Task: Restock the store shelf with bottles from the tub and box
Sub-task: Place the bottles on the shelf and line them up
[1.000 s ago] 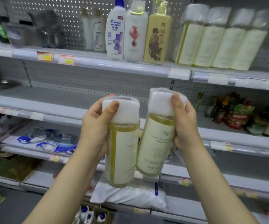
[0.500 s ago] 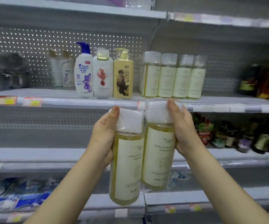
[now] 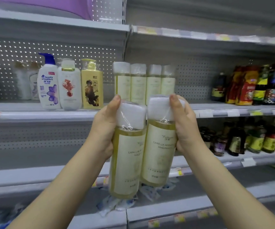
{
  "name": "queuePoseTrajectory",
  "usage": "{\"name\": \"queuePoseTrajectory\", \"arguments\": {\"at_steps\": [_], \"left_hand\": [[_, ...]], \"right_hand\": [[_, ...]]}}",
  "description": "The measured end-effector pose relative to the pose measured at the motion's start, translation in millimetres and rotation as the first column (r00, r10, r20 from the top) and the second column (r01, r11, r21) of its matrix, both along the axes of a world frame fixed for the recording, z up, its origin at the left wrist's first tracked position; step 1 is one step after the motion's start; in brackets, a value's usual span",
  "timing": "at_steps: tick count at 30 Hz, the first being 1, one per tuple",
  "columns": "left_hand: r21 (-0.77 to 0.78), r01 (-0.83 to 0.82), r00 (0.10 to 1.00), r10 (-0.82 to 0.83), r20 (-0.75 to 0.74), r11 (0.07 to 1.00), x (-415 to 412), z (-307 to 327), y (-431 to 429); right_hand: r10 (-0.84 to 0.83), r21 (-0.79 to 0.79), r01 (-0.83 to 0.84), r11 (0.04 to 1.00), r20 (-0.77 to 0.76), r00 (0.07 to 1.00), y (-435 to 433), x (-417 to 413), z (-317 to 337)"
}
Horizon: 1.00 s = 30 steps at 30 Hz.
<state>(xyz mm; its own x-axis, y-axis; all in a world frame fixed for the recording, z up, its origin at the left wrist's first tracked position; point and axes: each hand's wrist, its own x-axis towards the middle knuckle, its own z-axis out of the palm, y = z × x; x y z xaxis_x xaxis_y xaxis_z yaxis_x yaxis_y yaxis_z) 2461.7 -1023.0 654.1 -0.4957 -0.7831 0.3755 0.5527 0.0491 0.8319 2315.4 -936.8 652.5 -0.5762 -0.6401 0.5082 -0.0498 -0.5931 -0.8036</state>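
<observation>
Gripping two matching bottles at once, one per hand, on what looks like the carry up to the shelf. The left hand wraps the shoulder of the left bottle, thumb laid over the white cap and fingers curled round the back, out of sight. The right hand clamps the right bottle the same way. Both bottles hang upright, side by side and touching, in front of the shelf edge rather than on it, with their bases well below the deck. Up on that deck stands a row of four identical bottles, surely the destination. The yellow pump bottle sits just beside the row's left end, so there's no room that way. The open deck lies to the right, between the row and the dark sauce bottle. To do this well, raise both bases clear of the price rail before moving inward, or they could catch on the lip. A grip this high lets a full bottle swing, and the plastic wrap looks slick, so the hands need a firm squeeze. My call is to land the right bottle first, next to the row, label forward. Then set the left one beside it without nudging the standing four. Neither tub nor box is in view.
</observation>
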Motion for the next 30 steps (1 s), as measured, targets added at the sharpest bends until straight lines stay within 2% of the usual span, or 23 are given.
{"name": "queuePoseTrajectory", "arguments": {"at_steps": [10,21,25,30], "left_hand": [[0.051,-0.111,0.993,0.112,-0.024,0.993,-124.0,12.5,68.4],[0.047,-0.161,0.983,0.156,0.095,0.986,-201.1,37.0,48.1],[0.014,-0.173,0.983,0.171,0.066,0.985,-213.4,53.9,27.3],[-0.06,-0.149,0.989,0.15,0.007,0.987,-225.8,72.2,2.1]], "right_hand": [[0.028,-0.005,-0.029,1.0,-0.152,0.988,69.3,-121.6,23.4],[0.027,-0.012,-0.028,1.0,-0.046,0.999,42.7,-202.3,30.9],[-0.009,-0.04,0.006,0.999,-0.069,0.998,24.0,-211.4,47.0],[-0.141,-0.163,0.127,0.978,-0.076,0.987,3.4,-223.4,62.0]]}}
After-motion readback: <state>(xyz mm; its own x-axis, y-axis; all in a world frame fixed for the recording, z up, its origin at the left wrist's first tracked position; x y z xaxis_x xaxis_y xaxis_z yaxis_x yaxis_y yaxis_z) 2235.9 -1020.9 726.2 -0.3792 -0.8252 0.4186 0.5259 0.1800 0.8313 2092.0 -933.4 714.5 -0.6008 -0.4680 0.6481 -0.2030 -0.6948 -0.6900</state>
